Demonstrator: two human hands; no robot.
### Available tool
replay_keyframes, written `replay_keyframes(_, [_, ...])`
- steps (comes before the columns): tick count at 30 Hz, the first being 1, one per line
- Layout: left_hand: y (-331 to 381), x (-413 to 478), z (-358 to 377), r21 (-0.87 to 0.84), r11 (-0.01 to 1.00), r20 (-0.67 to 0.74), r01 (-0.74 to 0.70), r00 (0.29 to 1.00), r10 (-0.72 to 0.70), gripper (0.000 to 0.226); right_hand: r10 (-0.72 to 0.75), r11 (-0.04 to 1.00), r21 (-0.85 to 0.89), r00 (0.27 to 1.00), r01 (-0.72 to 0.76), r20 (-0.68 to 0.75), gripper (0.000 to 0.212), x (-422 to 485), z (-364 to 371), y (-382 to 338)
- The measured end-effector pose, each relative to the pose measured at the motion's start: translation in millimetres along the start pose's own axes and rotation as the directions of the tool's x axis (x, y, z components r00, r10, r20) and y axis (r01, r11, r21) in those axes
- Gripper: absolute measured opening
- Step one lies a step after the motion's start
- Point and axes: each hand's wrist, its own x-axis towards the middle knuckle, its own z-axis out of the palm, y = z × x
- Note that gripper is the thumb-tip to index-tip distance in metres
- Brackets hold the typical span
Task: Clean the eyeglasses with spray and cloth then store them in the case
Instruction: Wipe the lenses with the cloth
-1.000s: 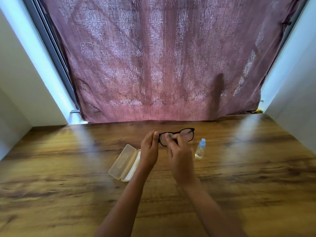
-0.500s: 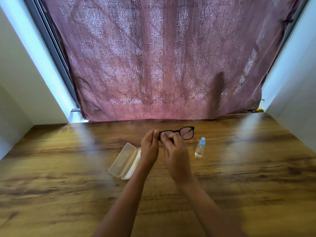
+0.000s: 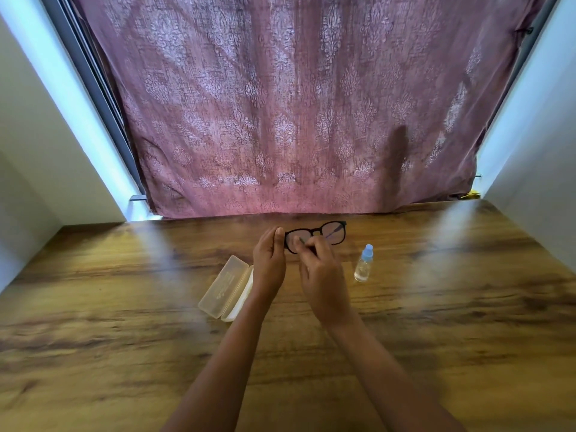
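Note:
Black-framed eyeglasses (image 3: 333,233) are held above the wooden table (image 3: 124,338), lenses facing me. My left hand (image 3: 268,265) grips the frame's left end. My right hand (image 3: 321,275) has its fingertips pinched on the left lens; whether a cloth lies under those fingers I cannot tell. A small clear spray bottle (image 3: 363,267) with a light blue cap stands upright to the right of my right hand. The translucent glasses case (image 3: 223,286) lies open on the table, left of my left wrist, with a white lining partly hidden by my arm.
A patterned mauve curtain (image 3: 296,104) hangs behind the table's far edge. White walls (image 3: 536,135) close in on both sides. Bare wood lies in front of me and to both sides of the case and bottle.
My right hand's fingers have shifted slightly across the left lens. The glasses have tilted a little. Case and bottle have stayed put.

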Motion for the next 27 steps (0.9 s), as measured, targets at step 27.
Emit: replay_keyframes(27, [1.3,5.5,-2.2,0.056,0.998,-0.031,0.015,0.999,-0.013,0.035,-0.058,0.997,0.044,0.998,0.056,0.034,0.027,-2.3,-3.4,0.4])
